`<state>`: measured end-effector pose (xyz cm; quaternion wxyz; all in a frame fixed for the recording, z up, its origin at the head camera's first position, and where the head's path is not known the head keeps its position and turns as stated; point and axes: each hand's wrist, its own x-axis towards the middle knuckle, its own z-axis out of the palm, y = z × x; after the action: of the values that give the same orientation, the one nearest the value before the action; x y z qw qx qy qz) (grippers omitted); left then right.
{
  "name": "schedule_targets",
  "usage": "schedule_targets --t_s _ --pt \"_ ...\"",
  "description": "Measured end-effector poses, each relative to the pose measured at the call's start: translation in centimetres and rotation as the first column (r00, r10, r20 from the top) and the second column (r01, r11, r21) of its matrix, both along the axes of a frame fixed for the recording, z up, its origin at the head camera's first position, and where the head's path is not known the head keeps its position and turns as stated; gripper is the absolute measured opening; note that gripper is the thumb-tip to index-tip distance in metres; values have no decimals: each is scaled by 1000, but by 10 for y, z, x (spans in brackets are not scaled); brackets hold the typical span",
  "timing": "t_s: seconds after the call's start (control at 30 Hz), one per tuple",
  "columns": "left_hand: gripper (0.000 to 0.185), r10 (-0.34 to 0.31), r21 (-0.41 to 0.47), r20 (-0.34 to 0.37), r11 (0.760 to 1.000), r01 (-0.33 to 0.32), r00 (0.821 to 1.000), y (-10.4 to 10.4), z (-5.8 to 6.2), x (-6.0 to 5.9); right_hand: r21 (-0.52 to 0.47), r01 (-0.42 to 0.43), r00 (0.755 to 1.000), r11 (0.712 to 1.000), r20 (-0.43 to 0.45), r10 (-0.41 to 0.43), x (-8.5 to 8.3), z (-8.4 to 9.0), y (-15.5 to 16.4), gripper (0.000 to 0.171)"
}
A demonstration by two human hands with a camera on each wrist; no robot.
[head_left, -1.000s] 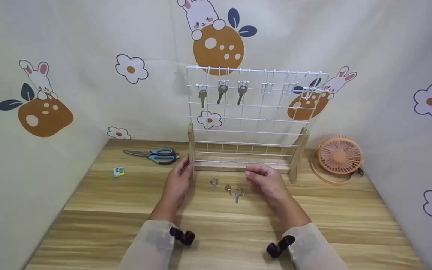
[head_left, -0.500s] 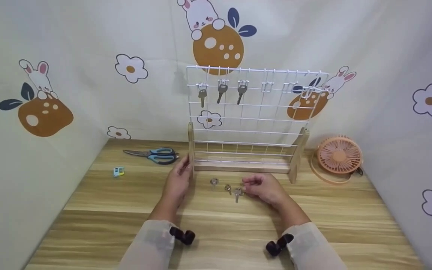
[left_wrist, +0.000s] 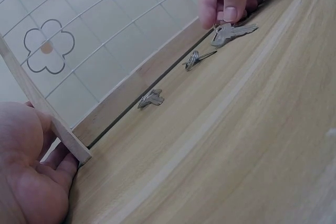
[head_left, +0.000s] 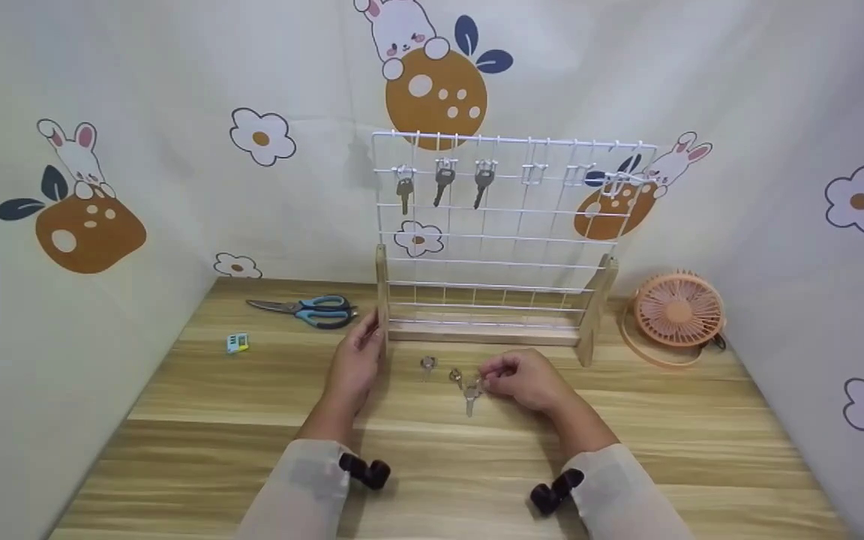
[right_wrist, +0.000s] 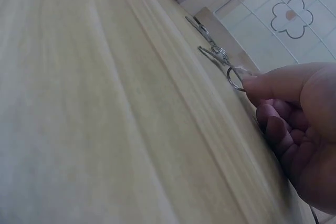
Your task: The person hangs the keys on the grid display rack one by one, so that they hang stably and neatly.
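My left hand (head_left: pixel 355 365) grips the left wooden leg (left_wrist: pixel 39 100) of a white wire grid rack (head_left: pixel 492 262), fingers behind it in the left wrist view. With thumb and finger, my right hand (head_left: pixel 528 379) pinches the ring (right_wrist: pixel 235 79) of a silver key (head_left: pixel 469 401), which is low over the table or touching it. Left of that lie two more ringed keys: a small key (head_left: pixel 456 376) and another key (head_left: pixel 428 365). Three keys hang from hooks on the upper left of the grid, among them the leftmost key (head_left: pixel 404 195).
White hooks (head_left: pixel 534 175) without keys sit on the grid's upper right. Scissors (head_left: pixel 308 310) with blue and black handles and a small blue-and-white item (head_left: pixel 237 343) lie on the left. An orange fan (head_left: pixel 678 311) stands at right. Patterned cloth (head_left: pixel 289 202) encloses the table.
My right hand has come down from the rack's base, moved left to the nearest key and taken its ring. That key has shifted slightly toward me. The left hand has stayed in place.
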<state>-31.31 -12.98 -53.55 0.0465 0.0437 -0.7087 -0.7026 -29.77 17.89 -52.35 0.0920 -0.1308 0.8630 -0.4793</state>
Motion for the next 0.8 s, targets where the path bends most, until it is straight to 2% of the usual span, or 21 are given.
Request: schedule_targets --t_s 0.13,0.23,0.43,0.6,0.73,0.8 --pt "50 3 2 7 1000 -3 1000 0 -1 -1 -61 27 999 998 44 -24 -2 -1 4 19" --pt "50 5 5 13 1000 -5 1000 0 -2 -1 -181 76 992 981 109 -57 -4 -2 8 26" --pt "50 9 8 9 1000 -9 1000 0 -2 0 -385 161 980 909 172 -101 -8 -1 10 31" --pt "50 14 6 7 1000 -14 1000 0 -2 0 -446 254 965 858 178 -193 -9 6 10 24" --pt "49 17 1 11 1000 -17 1000 0 -2 0 -511 312 949 801 204 -239 -9 16 9 21" --pt "49 17 -6 13 1000 -17 1000 0 -2 0 -561 330 944 759 219 -248 -8 22 8 19"
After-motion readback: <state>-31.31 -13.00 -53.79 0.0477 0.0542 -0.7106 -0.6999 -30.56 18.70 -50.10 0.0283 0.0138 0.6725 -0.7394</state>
